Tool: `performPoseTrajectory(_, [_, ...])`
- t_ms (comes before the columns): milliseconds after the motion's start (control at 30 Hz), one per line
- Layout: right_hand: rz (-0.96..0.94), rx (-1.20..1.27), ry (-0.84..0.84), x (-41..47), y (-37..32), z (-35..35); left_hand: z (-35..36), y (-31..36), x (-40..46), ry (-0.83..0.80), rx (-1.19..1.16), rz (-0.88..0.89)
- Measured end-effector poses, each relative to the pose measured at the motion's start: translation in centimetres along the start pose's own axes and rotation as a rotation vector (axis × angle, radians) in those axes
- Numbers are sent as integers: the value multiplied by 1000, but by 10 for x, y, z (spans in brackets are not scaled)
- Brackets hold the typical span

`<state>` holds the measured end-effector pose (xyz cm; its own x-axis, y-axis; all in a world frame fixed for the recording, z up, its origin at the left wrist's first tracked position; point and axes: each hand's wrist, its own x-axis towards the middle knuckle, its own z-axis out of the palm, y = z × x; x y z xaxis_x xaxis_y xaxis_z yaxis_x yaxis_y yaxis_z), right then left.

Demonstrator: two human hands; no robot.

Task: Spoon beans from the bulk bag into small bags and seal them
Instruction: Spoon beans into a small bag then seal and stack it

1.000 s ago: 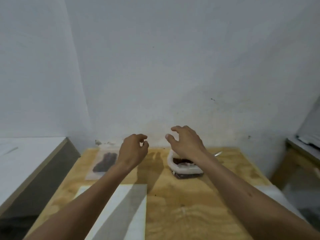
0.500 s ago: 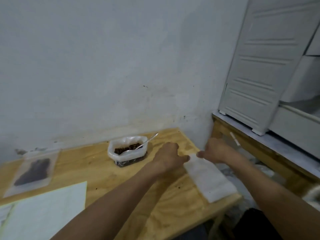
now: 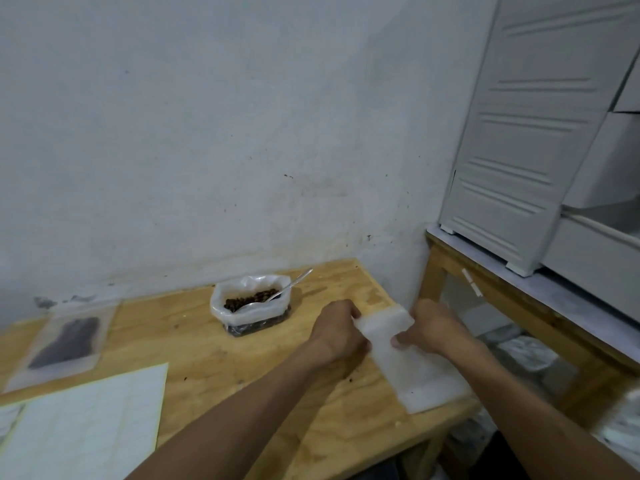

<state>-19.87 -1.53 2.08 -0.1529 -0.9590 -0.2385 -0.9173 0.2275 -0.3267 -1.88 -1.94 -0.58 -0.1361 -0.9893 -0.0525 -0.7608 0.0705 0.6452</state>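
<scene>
At the right end of the worktop (image 3: pixel 194 348), you take a fresh small bag (image 3: pixel 384 323) from the stack of empty bags (image 3: pixel 429 379).

Your left hand (image 3: pixel 337 332) and right hand (image 3: pixel 434 329) each pinch one side edge of it, probably so that it peels free from the bags under it. The bulk bag (image 3: pixel 251 308) stands near on your left, its top rolled down so it stays open, and the spoon (image 3: pixel 277 295) rests in the beans, ready. One filled bag (image 3: pixel 65 341) lies flat, well apart at the far left.
</scene>
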Motion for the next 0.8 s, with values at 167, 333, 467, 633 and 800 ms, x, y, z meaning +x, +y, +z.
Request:
performPoseTrajectory(167, [2,72,100,-4,1,0,2,-9,-4,131,-78,55])
performPoseTrajectory(333, [-16,64,74,-6,-5,-6,-6,-7,-12,89,-343,53])
performPoseTrajectory(467, [-80,140,144,-10,-21,-29,-28,5,-18,154,-611,52])
performPoseTrajectory(633, [-268,310,415,-26,-66,-65,-75,14,-23,416,-758,160])
performPoseTrajectory(800, [-420,635,313,-41,-125,-81,-117,14,-35,730,-579,365])
